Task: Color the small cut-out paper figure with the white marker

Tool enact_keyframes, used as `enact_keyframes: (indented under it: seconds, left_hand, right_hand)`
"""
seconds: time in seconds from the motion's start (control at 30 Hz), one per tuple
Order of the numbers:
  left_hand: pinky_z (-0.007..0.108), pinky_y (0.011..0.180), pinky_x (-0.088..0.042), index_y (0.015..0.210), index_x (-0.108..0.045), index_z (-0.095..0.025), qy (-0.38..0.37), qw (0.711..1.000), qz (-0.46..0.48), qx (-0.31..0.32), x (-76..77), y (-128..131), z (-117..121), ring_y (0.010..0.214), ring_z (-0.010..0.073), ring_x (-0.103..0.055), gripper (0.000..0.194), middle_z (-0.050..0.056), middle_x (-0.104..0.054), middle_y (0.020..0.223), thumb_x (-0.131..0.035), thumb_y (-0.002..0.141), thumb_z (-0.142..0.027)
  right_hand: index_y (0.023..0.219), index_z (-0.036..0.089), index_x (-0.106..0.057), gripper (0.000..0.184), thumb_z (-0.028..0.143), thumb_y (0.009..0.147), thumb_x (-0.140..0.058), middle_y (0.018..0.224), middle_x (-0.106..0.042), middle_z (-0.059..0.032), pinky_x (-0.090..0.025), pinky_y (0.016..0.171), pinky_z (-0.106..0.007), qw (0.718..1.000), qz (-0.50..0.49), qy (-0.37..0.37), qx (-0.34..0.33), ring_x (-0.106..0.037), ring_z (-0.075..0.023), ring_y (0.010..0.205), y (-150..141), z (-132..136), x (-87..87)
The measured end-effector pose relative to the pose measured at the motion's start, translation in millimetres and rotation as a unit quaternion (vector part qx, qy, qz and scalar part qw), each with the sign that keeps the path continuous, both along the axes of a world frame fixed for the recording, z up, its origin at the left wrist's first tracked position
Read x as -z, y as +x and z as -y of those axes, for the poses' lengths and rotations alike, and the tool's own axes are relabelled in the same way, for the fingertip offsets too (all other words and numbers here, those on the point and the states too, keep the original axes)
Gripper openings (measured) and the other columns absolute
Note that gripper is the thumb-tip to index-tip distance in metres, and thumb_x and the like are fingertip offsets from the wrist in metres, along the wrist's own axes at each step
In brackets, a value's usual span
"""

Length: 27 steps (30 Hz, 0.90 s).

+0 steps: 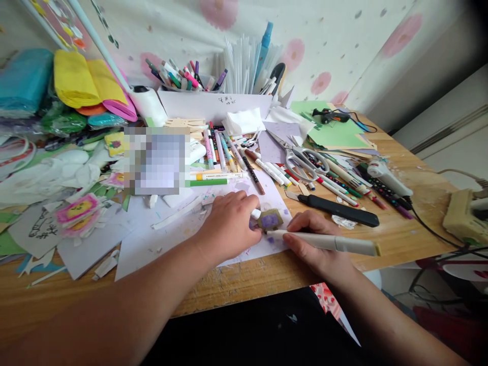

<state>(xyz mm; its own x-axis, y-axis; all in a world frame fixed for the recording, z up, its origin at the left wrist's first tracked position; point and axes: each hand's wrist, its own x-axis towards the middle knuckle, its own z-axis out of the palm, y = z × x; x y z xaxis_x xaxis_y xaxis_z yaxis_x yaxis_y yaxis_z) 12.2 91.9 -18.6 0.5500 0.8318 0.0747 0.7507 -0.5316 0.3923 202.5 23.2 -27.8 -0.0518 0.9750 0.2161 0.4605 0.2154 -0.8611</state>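
My right hand (pixel 314 241) is closed around a light grey marker (pixel 339 244). The marker's narrow end points left, close to a small olive-bordered card (pixel 270 219) with a purple middle. My left hand (pixel 232 223) is curled with its fingertips at the left side of this card. A short white piece like a marker cap (pixel 256 214) shows between the left thumb and forefinger; the rest is hidden by the fingers. Beneath both the card and my left hand lies a purple-stained white sheet of paper (pixel 152 254).
Scissors (pixel 305 160), a black utility knife (pixel 339 209) with its blade out and several markers (pixel 270 170) lie beyond my hands. A white glue gun (pixel 389 178) is at right. Paper scraps (pixel 76 213) cover the left. A pixelated block (pixel 162 160) hides something.
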Motion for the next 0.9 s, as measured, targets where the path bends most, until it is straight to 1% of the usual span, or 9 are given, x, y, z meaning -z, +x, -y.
enact_keyframes:
  seconds: [0.23,0.5,0.6,0.9]
  left_hand:
    - [0.04,0.076,-0.042,0.082,-0.055,-0.021,0.001,1.0,0.004,-0.003,-1.3,0.9,1.4,0.089,0.0261,-0.055,0.015,0.004,-0.058,0.087,-0.06,0.068,-0.027]
    - [0.04,0.077,-0.042,0.082,-0.055,-0.022,0.001,1.0,-0.002,-0.003,-1.6,1.1,1.9,0.09,0.0261,-0.055,0.015,0.005,-0.059,0.088,-0.06,0.069,-0.028]
    - [0.04,0.077,-0.042,0.082,-0.056,-0.022,0.001,1.0,-0.002,-0.003,-0.9,1.2,2.1,0.09,0.0264,-0.055,0.015,0.005,-0.059,0.088,-0.059,0.069,-0.028]
    - [0.041,0.077,-0.043,0.081,-0.056,-0.022,0.008,1.0,-0.01,-0.006,-1.4,2.5,2.1,0.092,0.0274,-0.056,0.015,0.005,-0.059,0.088,-0.061,0.069,-0.029]
  right_hand:
    - [0.07,0.021,-0.055,0.018,0.033,0.079,-0.065,0.065,-0.061,-0.0001,-0.043,0.054,-0.027,1.0,0.008,0.009,0.007,-0.056,-0.0158,0.062,0.9,0.6,1.4]
    - [0.068,0.022,-0.054,0.017,0.032,0.078,-0.064,0.063,-0.061,-0.0007,-0.042,0.051,-0.027,0.999,0.029,0.018,0.017,-0.056,-0.0162,0.06,-1.6,0.5,-2.8]
    - [0.068,0.022,-0.053,0.018,0.032,0.078,-0.064,0.063,-0.06,-0.0004,-0.042,0.051,-0.027,0.999,0.024,0.025,0.026,-0.056,-0.0161,0.059,-2.4,0.4,-3.3]
    - [0.07,0.022,-0.054,0.016,0.031,0.079,-0.063,0.064,-0.059,0.0001,-0.041,0.052,-0.028,0.999,0.015,0.026,0.02,-0.055,-0.016,0.06,-1.0,1.7,-1.0]
